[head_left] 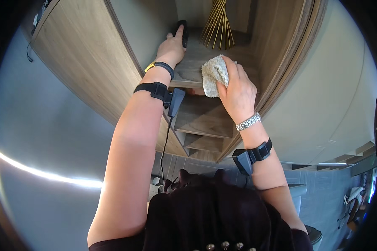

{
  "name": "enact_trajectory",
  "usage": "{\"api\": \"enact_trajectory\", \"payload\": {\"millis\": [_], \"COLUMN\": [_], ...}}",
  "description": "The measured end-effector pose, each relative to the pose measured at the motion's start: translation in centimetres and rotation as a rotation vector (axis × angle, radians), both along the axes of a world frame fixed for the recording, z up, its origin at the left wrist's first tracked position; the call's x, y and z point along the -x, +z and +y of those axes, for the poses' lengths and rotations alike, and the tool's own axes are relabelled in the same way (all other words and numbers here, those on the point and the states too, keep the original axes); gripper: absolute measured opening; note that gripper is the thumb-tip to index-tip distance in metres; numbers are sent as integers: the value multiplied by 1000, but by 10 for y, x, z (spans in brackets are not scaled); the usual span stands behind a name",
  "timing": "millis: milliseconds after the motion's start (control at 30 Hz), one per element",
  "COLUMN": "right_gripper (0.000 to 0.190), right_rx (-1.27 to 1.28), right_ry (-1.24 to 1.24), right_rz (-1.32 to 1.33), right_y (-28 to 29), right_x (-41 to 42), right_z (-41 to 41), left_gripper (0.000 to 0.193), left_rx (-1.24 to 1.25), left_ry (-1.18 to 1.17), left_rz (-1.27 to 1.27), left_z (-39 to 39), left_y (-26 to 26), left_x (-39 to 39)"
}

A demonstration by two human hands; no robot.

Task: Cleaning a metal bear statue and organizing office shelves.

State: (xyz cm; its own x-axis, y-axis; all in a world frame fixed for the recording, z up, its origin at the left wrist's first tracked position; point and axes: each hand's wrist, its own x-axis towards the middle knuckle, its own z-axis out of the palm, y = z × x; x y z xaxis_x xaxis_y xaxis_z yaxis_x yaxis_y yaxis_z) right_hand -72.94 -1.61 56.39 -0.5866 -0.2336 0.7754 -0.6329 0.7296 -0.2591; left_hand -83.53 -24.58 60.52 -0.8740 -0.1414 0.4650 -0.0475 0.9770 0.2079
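My left hand (172, 47) reaches deep into a wooden shelf unit, by the pale left wall. It grips a dark, flat object (184, 34); too little of it shows to tell its kind. In my right hand (241, 86) is a crumpled pale cloth (214, 73), held at the front edge of the same wooden shelf board (188, 70). Behind the cloth a reed-diffuser-like bundle of thin yellow sticks (218, 26) stands on the board, its splayed ends down. Its top is cut off by the frame.
More shelf boards (204, 116) lie below, one with a reddish thing partly visible under the upper board. A wooden side panel (81, 47) flanks the left, and a pale cabinet door (320, 94) the right. A black cable (165, 144) hangs from the device on my left forearm.
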Motion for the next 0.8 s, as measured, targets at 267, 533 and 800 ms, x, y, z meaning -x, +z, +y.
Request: {"api": "enact_trajectory", "payload": {"millis": [267,533,800], "right_gripper": [67,60,47], "right_rx": [146,356,404], "right_ry": [126,338,76], "right_rz": [83,-38,-666], "right_y": [-7,-87,-147], "right_x": [11,-54,-77], "right_z": [5,31,44], "left_gripper": [49,34,62], "left_rx": [-95,-479,-1255], "left_ry": [-424,-704,-454], "left_rz": [693,233,-3], "left_z": [14,18,4], "left_y": [-4,-151,-246], "left_x": [-67,-152,0]}}
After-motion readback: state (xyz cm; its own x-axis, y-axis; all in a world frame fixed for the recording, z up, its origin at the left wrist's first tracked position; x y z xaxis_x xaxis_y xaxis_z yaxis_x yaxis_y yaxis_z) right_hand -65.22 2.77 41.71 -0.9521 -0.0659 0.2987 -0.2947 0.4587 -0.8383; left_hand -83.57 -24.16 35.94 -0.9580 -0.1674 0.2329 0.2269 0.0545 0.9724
